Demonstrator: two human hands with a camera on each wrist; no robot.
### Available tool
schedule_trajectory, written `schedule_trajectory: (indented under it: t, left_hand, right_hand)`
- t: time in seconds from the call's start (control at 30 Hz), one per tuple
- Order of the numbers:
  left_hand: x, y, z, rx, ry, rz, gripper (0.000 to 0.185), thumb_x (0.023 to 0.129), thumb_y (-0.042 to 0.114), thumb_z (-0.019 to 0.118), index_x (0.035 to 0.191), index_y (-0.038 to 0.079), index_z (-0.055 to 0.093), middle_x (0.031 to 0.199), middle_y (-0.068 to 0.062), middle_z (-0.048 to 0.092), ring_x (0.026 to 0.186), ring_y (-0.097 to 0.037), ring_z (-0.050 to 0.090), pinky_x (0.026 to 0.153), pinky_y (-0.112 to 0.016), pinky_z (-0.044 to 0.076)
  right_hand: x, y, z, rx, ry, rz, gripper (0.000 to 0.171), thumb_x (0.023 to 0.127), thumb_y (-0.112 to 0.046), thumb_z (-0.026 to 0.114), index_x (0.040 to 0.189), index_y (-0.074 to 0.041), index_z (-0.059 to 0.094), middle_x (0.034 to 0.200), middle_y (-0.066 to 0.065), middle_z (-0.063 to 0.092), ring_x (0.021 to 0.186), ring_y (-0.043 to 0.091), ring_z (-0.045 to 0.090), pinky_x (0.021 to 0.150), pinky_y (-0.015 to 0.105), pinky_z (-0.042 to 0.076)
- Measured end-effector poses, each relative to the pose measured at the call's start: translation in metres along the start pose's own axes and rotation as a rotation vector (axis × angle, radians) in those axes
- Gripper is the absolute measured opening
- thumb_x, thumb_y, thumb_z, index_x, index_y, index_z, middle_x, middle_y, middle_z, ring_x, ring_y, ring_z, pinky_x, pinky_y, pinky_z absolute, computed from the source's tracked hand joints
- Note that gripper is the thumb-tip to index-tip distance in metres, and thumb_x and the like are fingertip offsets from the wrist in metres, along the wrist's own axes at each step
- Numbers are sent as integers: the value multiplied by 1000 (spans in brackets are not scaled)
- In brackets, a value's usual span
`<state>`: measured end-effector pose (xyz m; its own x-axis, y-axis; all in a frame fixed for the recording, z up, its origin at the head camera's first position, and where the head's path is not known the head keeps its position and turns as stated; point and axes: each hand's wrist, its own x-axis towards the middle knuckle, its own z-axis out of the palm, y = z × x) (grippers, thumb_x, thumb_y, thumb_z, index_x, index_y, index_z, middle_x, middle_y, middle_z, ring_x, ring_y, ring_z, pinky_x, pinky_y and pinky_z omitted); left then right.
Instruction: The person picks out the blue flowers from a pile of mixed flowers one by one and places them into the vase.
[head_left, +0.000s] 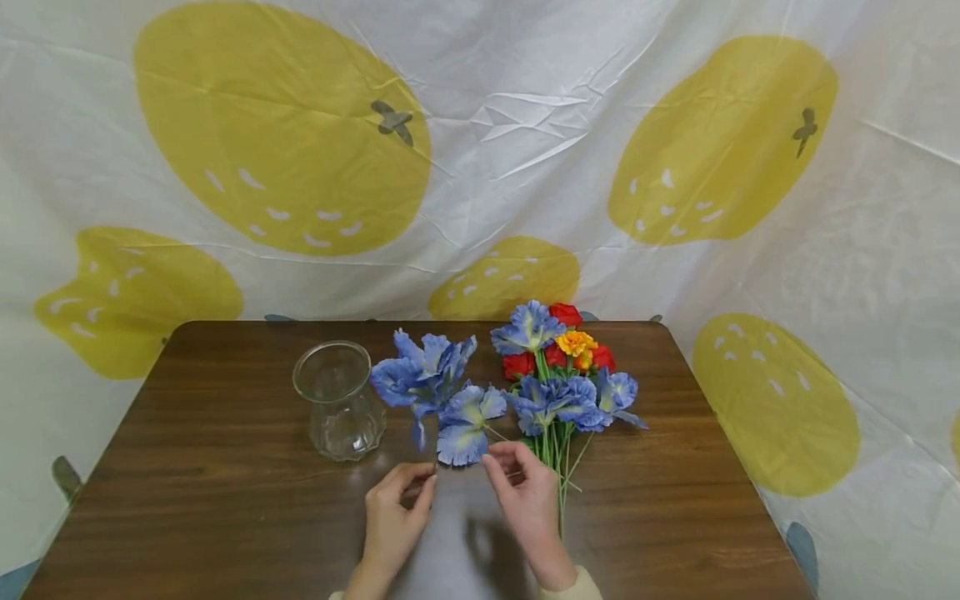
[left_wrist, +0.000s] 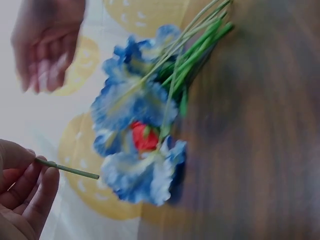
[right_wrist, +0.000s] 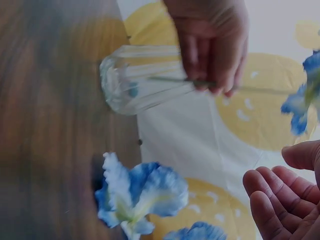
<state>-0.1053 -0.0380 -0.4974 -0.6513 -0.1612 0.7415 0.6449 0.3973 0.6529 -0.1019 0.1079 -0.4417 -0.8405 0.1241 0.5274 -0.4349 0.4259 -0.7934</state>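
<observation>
My left hand point(head_left: 401, 508) pinches the thin green stem point(left_wrist: 75, 171) of a blue artificial iris point(head_left: 423, 375) between thumb and fingers. The stem's cut end pokes out past the fingertips, and the bloom is up in the air above the hand. My right hand point(head_left: 525, 492) is just to the right, its fingers loosely bent, with nothing in its grasp in the right wrist view. A second blue iris point(head_left: 465, 429) lies between the hands, part of its stem hidden behind the right hand. Left of the blooms stands a clear glass vase point(head_left: 345, 408), upright.
A bunch of blue irises point(head_left: 551, 400), red flowers point(head_left: 566, 314) and orange flowers point(head_left: 576, 343) lies on the right, green stems point(head_left: 558, 467) pointing toward me. All of it is on a dark wooden table point(head_left: 225, 500). Behind hangs a white cloth point(head_left: 517, 192) with yellow fruit prints.
</observation>
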Motion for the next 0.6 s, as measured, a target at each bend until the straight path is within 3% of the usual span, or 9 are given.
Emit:
schedule_trajectory:
  t: [0.2, 0.33, 0.47, 0.6]
  left_hand:
    - [22, -3, -13, 72, 50, 10, 27, 58, -27, 69, 77, -8, 64, 72, -14, 65, 59, -24, 62, 53, -16, 51]
    - [39, -10, -25, 95, 68, 9, 27, 61, -23, 69, 81, -6, 66, 73, -13, 65, 62, -23, 62, 55, -15, 52]
    - [63, -6, -39, 80, 82, 4, 22, 68, -20, 68, 85, -6, 66, 78, -14, 67, 68, -17, 62, 61, -11, 50]
    - [87, -1, -50, 58, 120, 14, 17, 72, -18, 66, 86, -8, 66, 80, -18, 67, 75, -5, 60, 63, -8, 49]
  right_hand:
    - [-11, 13, -5, -43, 14, 24, 11, 73, 11, 71, 79, 6, 63, 65, 12, 65, 54, 13, 59, 47, 20, 50]
    - [-20, 38, -3, -57, 26, 38, 11, 73, 10, 72, 79, 5, 64, 64, 11, 65, 53, 13, 59, 47, 21, 50]
    - [-28, 60, -3, -75, 39, 46, 11, 74, 7, 73, 80, 1, 65, 65, 6, 66, 55, 9, 59, 48, 17, 50]
    - [-32, 67, -4, -78, 38, 43, 11, 75, 6, 72, 80, -2, 66, 66, 4, 66, 56, 4, 59, 49, 16, 49]
